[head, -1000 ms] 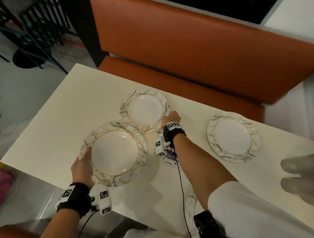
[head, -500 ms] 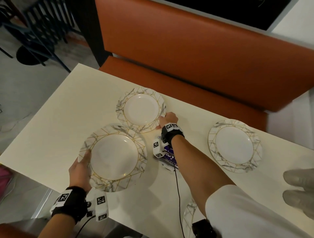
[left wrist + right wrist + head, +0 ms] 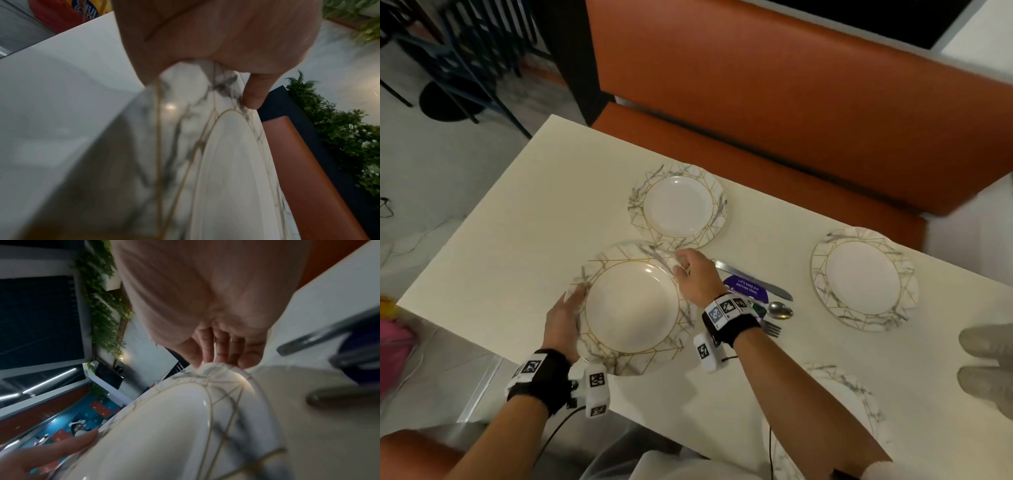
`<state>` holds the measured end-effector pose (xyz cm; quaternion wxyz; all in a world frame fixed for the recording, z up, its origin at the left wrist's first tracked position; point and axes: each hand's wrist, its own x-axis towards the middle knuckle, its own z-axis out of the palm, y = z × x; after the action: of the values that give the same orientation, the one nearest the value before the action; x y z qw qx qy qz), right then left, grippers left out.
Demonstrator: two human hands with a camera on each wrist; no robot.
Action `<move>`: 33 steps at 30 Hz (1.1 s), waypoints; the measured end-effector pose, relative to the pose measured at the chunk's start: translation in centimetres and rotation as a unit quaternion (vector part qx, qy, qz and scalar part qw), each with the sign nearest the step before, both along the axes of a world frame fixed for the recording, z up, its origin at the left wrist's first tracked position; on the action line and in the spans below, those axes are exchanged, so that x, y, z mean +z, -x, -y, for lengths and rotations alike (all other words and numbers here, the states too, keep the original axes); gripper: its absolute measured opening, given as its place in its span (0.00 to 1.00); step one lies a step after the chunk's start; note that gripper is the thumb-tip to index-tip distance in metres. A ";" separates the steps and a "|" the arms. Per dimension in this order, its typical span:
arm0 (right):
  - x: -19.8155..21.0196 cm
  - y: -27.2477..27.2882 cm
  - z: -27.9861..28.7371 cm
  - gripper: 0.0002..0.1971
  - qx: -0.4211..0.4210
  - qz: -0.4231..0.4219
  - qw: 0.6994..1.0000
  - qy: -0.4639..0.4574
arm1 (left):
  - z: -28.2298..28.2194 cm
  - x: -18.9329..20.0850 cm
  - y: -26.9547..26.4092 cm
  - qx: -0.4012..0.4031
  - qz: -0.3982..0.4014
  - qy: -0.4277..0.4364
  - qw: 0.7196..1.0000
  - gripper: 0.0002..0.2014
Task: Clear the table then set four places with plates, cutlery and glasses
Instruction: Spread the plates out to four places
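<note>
A marble-rimmed plate with gold lines (image 3: 631, 308) (image 3: 226, 162) (image 3: 164, 426) hangs just above the near left of the cream table (image 3: 500, 246). My left hand (image 3: 566, 315) (image 3: 216, 32) grips its left rim. My right hand (image 3: 693, 274) (image 3: 205, 296) holds its far right rim, fingers curled over the edge. Its far rim overlaps a second plate (image 3: 678, 210) behind. A third plate (image 3: 863, 277) lies at the right. My right arm partly hides another plate (image 3: 849, 390) near me. A knife (image 3: 753, 279), spoon (image 3: 780, 310) and fork (image 3: 770, 329) lie on a purple card (image 3: 746, 289) behind my right wrist.
An orange bench (image 3: 791, 120) runs along the table's far side. Dark chairs (image 3: 465, 51) stand at the upper left on the floor. Two grey shapes (image 3: 989, 346) sit at the right edge. A pink thing (image 3: 393, 342) lies beyond the table's near left corner.
My right hand left the spot beside the far plate and came back to the near plate's right rim, uncovering the cutlery. The plate shifted slightly right.
</note>
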<state>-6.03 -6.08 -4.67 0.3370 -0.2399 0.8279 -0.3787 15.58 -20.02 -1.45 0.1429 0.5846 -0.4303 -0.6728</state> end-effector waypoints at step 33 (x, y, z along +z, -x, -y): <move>-4.5 -13.7 -4.6 0.17 -0.193 0.000 0.978 -0.084 | 7.6 -7.1 -2.3 -0.380 0.151 0.271 0.871 0.21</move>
<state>7.65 -1.51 -9.19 0.2763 -0.0467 0.8876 -0.3654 17.90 -27.58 -8.58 -0.0375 0.4091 -0.8011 -0.4353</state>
